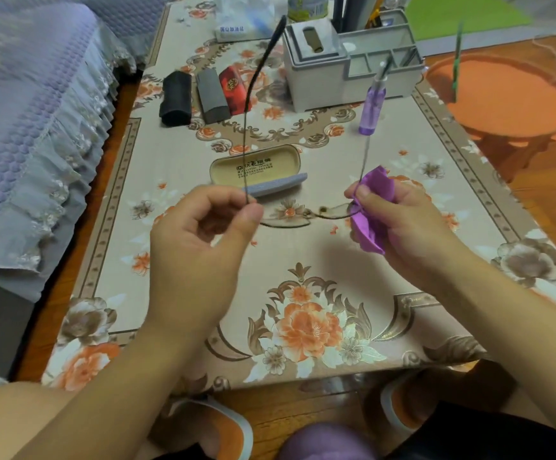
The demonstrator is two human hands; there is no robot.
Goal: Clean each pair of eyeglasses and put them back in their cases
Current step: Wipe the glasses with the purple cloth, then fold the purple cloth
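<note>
A low table point(183, 303) with a flowered cloth of orange and brown blooms fills the middle of a room with a wooden floor; a sofa or bed in a quilted lilac cover point(27, 104) runs along the left edge.

At the far left of the table lie three closed cases side by side: a black case point(176, 98), a grey case point(210, 96) and a red case point(235, 91). Nearer the person sits an open case point(256, 174) with a tan lining, empty. Right of the cases stands a grey desk organiser point(349, 64), and in front of it a purple spray bottle point(372, 106). Off the table to the right is an orange round stool point(505, 97).

The left hand point(200, 240) pinches the glasses point(289, 215) by the hinge end of one arm, which points up and away. The glasses hang above the table between the hands, just in front of the open case. The right hand point(399, 214) is clamped on a purple cloth point(369, 214), folded over the right lens with the thumb on top.

To do this wipe well, the lens should probably stay sandwiched in the cloth, rubbed in small circles with light pressure. The thin frame looks easy to bend, so the left pinch should steady rather than pull. Bare fingers are best kept off the clear left lens.
</note>
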